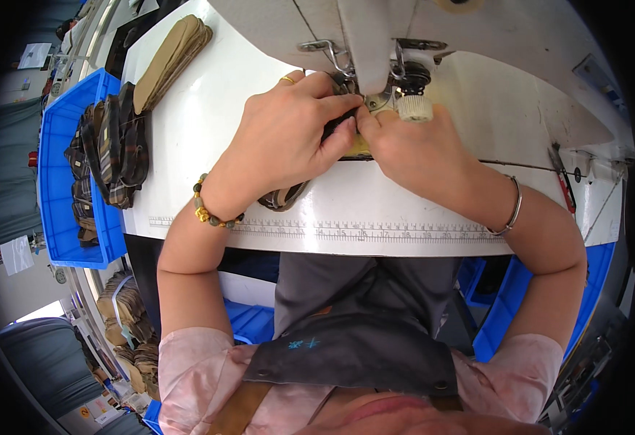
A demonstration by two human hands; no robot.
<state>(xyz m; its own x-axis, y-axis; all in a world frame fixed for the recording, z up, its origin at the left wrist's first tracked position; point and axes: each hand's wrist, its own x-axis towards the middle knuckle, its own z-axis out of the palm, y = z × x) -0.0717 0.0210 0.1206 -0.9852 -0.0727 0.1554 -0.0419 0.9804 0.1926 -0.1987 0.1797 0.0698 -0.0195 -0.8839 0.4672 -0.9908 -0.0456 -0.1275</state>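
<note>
A white sewing machine [506, 43] reaches over the table from the top, its needle area right in front of my fingers. My left hand [277, 134] is closed on a dark fabric piece [285, 198], thumb and forefinger pinching by the presser foot. Most of that piece is hidden under the hand; a brown and dark striped end shows below the palm. My right hand [419, 148] is closed too, its fingertips meeting the left ones at the same fabric edge. Just above the right hand sits a cream knob [414, 109] of the machine.
A stack of tan fabric pieces [172, 61] lies at the table's far left. Plaid fabric pieces [118, 148] hang over the rim of a blue bin [56, 232]. A printed ruler strip [404, 233] runs along the near edge. Red-handled snips [565, 181] lie at the right.
</note>
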